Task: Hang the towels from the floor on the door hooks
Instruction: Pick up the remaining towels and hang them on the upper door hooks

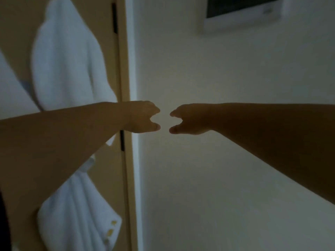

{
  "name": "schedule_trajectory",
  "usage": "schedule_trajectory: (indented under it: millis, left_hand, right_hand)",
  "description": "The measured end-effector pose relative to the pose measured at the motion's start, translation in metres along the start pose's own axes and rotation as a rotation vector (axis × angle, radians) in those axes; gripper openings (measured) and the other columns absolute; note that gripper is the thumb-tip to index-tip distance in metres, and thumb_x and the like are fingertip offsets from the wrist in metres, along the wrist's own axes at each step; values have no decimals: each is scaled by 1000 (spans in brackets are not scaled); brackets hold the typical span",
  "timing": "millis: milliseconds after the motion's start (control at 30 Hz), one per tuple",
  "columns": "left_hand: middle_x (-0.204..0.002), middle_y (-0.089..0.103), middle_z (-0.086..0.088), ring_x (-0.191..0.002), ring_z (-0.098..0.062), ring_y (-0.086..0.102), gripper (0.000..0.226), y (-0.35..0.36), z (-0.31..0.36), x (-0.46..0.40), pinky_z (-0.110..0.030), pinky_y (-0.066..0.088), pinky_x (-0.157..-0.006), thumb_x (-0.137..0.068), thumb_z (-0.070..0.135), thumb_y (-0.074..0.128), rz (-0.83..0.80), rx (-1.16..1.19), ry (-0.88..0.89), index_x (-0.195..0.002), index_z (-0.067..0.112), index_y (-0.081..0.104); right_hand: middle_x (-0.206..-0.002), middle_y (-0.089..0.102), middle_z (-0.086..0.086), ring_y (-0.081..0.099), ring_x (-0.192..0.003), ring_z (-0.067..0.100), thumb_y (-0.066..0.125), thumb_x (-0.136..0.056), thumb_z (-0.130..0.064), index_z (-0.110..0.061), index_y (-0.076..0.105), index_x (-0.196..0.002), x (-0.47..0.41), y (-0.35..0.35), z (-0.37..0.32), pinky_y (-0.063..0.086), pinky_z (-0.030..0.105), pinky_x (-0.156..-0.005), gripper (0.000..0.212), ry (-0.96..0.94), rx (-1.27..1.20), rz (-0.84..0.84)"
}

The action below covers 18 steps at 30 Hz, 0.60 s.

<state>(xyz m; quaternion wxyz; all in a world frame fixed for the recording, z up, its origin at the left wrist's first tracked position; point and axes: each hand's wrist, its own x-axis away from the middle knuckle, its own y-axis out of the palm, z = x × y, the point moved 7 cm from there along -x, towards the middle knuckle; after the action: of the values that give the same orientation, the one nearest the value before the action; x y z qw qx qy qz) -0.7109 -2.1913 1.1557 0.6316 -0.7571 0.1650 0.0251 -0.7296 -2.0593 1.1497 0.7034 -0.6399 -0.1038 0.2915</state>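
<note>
A white towel [65, 57] hangs down the beige door [16, 24] on the left, its upper end out of frame. Another white towel [10, 91] hangs at the far left edge. Both arms stretch forward at chest height. My left hand [145, 117] and my right hand [186, 119] face each other in front of the pale wall, fingers curled, thumbs out, with nothing in them. A small gap separates the fingertips. The hooks are hidden, and no floor is in view.
The door's edge and frame [126, 69] run top to bottom, with dark hinges [114, 17]. A pale wall [226, 169] fills the right side. A white-framed dark panel [243, 13] is mounted high on that wall.
</note>
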Motion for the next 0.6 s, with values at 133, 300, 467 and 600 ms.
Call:
schedule_trajectory:
  millis: [133, 300, 467, 600]
  left_hand:
    - [-160, 16, 3, -145, -16, 23, 74, 12, 94, -34, -34, 20, -117, -92, 56, 48, -19, 40, 158, -153, 23, 19]
    - [-161, 14, 5, -144, -17, 25, 77, 24, 229, -61, -36, 24, -116, -91, 58, 49, -66, 74, 331, -153, 25, 17]
    - [-161, 14, 6, -141, -19, 32, 80, 22, 392, -80, -39, 30, -114, -89, 60, 51, -104, 133, 507, -153, 27, 18]
    - [-161, 16, 2, -142, -22, 29, 79, 17, 526, -81, -41, 30, -114, -90, 58, 52, -117, 171, 648, -153, 26, 18]
  right_hand:
    - [-159, 24, -3, 23, -146, 18, 50, -91, -60, -24, 23, -153, 58, 23, 79, 20, 40, -119, 77, 145, -20, -51]
    - [-159, 26, -3, 25, -145, 20, 56, -90, -55, -24, 23, -153, 150, 54, 179, 21, 40, -118, 77, 320, -22, -126]
    - [-157, 31, -2, 32, -142, 20, 60, -90, -49, -23, 26, -152, 272, 71, 282, 27, 39, -116, 75, 501, -51, -196]
    - [-156, 32, -2, 33, -141, 20, 59, -91, -47, -22, 27, -152, 373, 82, 354, 27, 37, -116, 74, 630, -47, -239]
